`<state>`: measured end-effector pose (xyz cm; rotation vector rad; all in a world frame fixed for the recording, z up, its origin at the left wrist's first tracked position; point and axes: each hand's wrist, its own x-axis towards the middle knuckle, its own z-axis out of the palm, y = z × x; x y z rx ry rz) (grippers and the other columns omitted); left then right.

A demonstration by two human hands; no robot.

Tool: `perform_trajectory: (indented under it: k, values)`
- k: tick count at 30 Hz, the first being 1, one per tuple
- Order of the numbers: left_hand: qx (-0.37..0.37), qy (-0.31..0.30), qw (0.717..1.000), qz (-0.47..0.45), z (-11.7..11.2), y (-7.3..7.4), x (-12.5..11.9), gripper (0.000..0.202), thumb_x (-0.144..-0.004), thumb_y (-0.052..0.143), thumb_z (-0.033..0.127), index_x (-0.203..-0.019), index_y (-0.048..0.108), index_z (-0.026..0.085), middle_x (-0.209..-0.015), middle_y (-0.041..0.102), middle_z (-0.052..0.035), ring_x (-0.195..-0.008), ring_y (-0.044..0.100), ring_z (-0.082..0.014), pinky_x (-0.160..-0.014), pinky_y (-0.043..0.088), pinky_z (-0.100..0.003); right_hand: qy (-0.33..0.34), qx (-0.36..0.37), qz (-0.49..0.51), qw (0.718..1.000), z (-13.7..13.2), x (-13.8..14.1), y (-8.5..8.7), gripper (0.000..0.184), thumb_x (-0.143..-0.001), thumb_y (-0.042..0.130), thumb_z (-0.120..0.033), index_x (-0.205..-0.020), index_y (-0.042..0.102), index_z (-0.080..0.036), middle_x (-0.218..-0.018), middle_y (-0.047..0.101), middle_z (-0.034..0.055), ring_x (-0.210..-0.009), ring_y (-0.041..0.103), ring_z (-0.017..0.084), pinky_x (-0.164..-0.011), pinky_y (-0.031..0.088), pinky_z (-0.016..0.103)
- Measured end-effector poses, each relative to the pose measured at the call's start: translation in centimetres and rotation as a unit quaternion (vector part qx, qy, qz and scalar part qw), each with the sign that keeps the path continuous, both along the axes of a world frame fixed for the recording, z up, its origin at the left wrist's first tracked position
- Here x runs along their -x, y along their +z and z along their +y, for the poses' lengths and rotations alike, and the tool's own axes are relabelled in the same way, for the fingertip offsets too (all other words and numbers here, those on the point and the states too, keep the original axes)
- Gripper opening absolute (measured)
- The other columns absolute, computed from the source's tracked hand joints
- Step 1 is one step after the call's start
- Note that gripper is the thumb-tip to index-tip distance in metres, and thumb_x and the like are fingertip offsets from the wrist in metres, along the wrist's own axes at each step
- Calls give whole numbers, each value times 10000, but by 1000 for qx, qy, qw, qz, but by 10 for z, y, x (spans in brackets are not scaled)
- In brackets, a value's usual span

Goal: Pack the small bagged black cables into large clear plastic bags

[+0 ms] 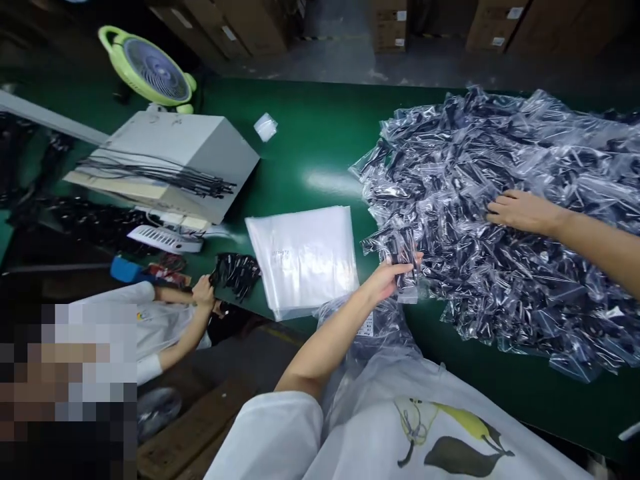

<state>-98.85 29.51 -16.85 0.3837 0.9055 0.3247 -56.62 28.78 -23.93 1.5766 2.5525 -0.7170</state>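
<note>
A big heap of small clear bags with black parts inside covers the right half of the green table. My left hand grips a few of these small bags at the heap's near left edge. My right hand lies palm down on top of the heap, fingers spread over the bags. A stack of empty clear bags lies flat on the table just left of my left hand. A large clear bag hangs at the table edge below my left arm.
A co-worker sits at the left, a hand on a bundle of black parts. A grey machine box with black cable ties on it stands behind. A green fan and cardboard boxes are at the back.
</note>
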Motion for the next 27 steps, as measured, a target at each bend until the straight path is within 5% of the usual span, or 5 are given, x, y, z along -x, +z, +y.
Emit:
perform_trajectory:
  k: [7,13,17,21,27]
  values:
    - [-12,-25,1000,-8,-1,-1,6,462,-624,861,138,-1072,749,157,-1053,748,-69,-965,672,-175,-962,461,-327,-68,-95,92,989,-64,-4,24,474,-764,391,109,-845,732,-210,-1346,627,157,-1321,486,206,-1107,250,530]
    - [-25,-34,999,-29,-14,5,-2,525,-625,849,122,-1132,729,185,-959,728,-9,-855,637,-116,-867,449,-262,-274,-59,41,959,-105,37,85,123,-839,604,-122,-771,620,-223,-940,680,152,-1186,567,286,-1094,311,557]
    - [-28,-45,999,-11,-30,8,-12,465,-571,886,155,-1014,742,152,-954,738,-28,-887,654,-141,-912,463,-291,-610,36,182,771,-107,136,120,286,-819,716,-487,-827,644,-210,-787,686,89,-802,637,265,-837,508,512]
    - [-26,-61,998,-14,-45,16,-16,558,-559,930,243,-1066,714,156,-941,754,-46,-850,684,-179,-949,497,-377,-646,71,409,641,-103,246,123,344,-818,695,-465,-1030,691,-194,-1057,745,80,-933,691,254,-910,536,456]
    - [-65,-81,994,-30,-57,47,3,696,-804,730,604,-1329,606,163,-1312,682,-155,-1252,617,-299,-1139,416,-472,-534,26,463,707,-120,302,127,588,-775,738,-541,-1247,597,-218,-1303,664,78,-1207,620,294,-1060,477,469]
